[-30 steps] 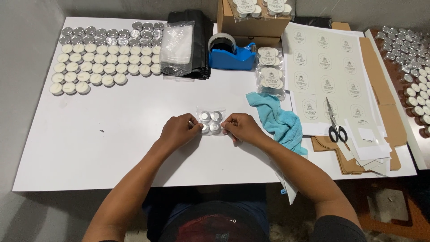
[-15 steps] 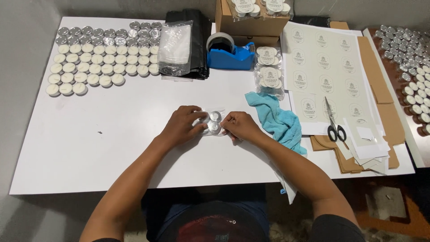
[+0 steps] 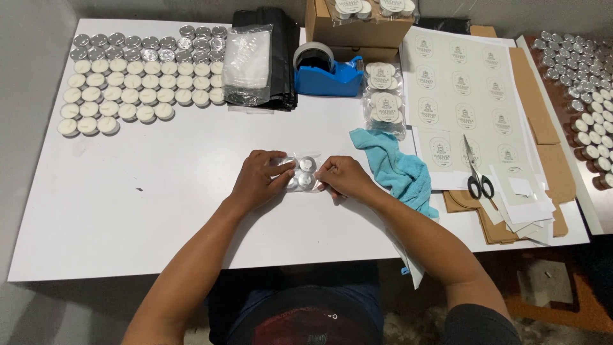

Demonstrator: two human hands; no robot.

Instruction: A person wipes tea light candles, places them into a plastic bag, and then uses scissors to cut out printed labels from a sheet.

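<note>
I see the left hand (image 3: 258,179) and right hand (image 3: 341,177) both pinching a clear packet of tealights (image 3: 300,172) at mid-table (image 3: 159,211), fingers closed on its ends. A blue cloth (image 3: 396,169) lies just right; scissors (image 3: 476,169) farther right.

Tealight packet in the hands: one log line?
left hand: on tealight packet | right hand: gripping packet's edge | packet: on white table | cloth: beside

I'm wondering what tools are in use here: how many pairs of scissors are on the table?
1. The scissors lie on the label sheets at the table's right side, black handles toward the person, beyond the right hand. Others may be hidden under the paper.
</note>
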